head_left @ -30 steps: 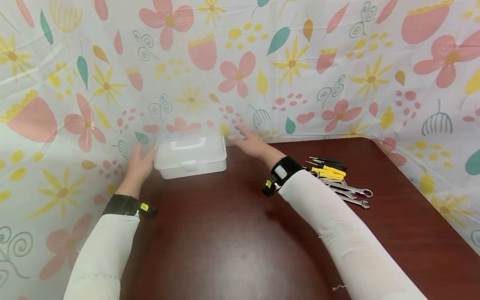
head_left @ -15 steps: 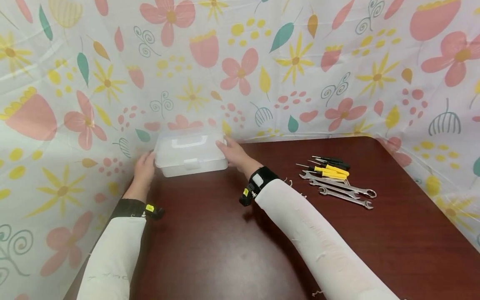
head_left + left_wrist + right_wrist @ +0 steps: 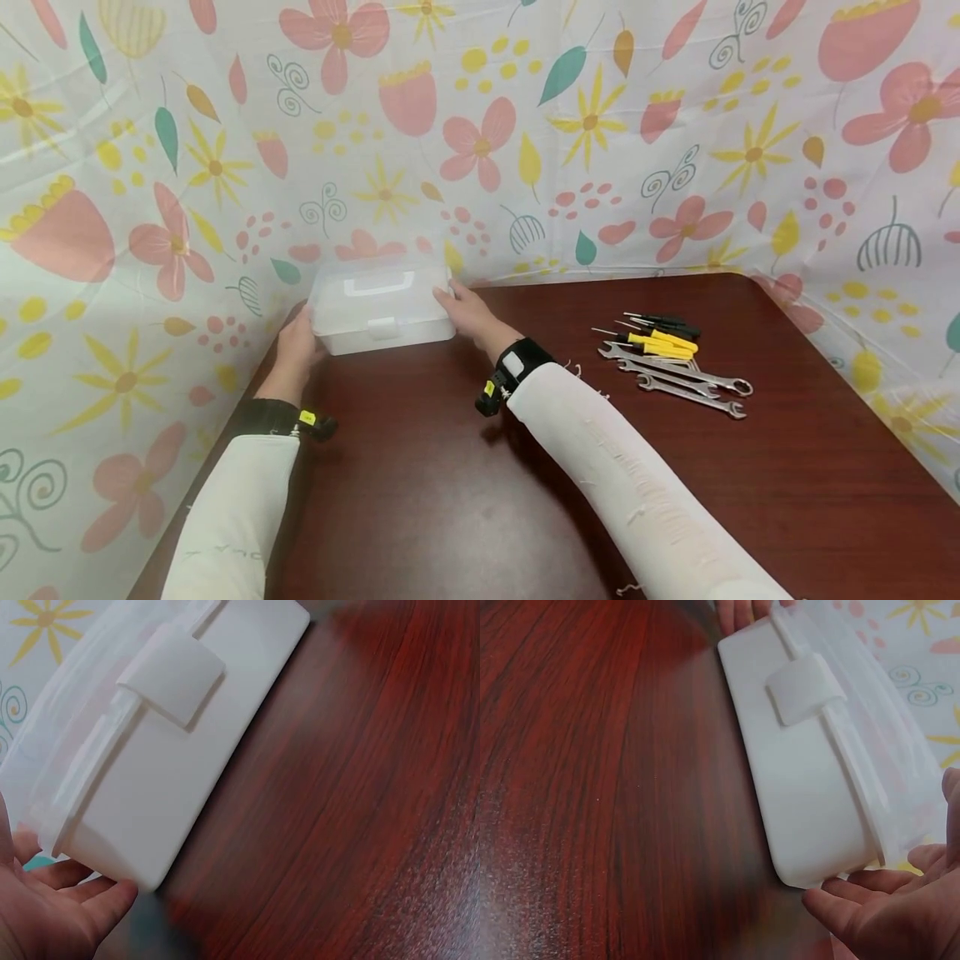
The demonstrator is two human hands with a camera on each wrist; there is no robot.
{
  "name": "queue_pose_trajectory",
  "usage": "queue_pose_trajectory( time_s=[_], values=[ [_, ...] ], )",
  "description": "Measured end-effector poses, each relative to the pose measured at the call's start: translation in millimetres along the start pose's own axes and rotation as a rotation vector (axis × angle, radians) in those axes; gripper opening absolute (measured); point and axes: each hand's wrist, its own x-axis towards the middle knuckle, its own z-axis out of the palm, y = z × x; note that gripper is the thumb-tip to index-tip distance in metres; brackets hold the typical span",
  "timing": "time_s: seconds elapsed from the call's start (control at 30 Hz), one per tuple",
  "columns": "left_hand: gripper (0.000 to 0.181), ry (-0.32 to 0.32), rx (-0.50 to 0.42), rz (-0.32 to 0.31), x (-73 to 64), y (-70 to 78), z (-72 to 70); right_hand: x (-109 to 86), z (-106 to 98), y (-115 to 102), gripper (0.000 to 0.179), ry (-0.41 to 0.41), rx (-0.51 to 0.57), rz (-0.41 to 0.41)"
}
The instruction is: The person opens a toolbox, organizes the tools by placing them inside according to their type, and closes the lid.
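Observation:
A white plastic storage box (image 3: pixel 382 312) with a translucent lid sits closed at the back left of the table. Its carry handle (image 3: pixel 378 284) lies folded on the lid, and a latch (image 3: pixel 804 688) spans the middle of the front. My left hand (image 3: pixel 296 346) grips the box's left end; in the left wrist view its fingers (image 3: pixel 109 904) bend against the lower corner. At the opposite end my right hand (image 3: pixel 471 312) holds on, thumb at the lid's edge and fingers (image 3: pixel 832 904) bent at the bottom corner. The box hides part of both hands.
Yellow-handled screwdrivers (image 3: pixel 663 343), black-handled screwdrivers (image 3: pixel 667 325) and several metal wrenches (image 3: pixel 693 398) lie grouped on the right of the brown table (image 3: pixel 450 467). A flowered curtain (image 3: pixel 600 208) hangs close behind the box and along the left side.
My right hand has moved left from beside the box onto its right end. My left hand has come in against the left end. The box stays about where it was.

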Motion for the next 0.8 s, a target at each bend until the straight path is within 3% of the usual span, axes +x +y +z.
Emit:
queue_pose_trajectory(
  time_s=[0.33,0.57,0.8],
  values=[
    [0.076,0.014,0.001,-0.024,0.4,-1.7,0.8,-6.9,-2.3,-0.9,0.08,0.006,-0.09,-0.015],
    [0.079,0.028,0.041,-0.013,-7.1,-3.6,4.3,-12.2,-8.1,4.9,0.081,0.017,-0.126,-0.029],
    [0.079,0.107,0.072,0.015,-19.7,-5.0,8.5,-23.4,-16.8,6.8,0.084,0.037,-0.17,-0.044]
  ],
)
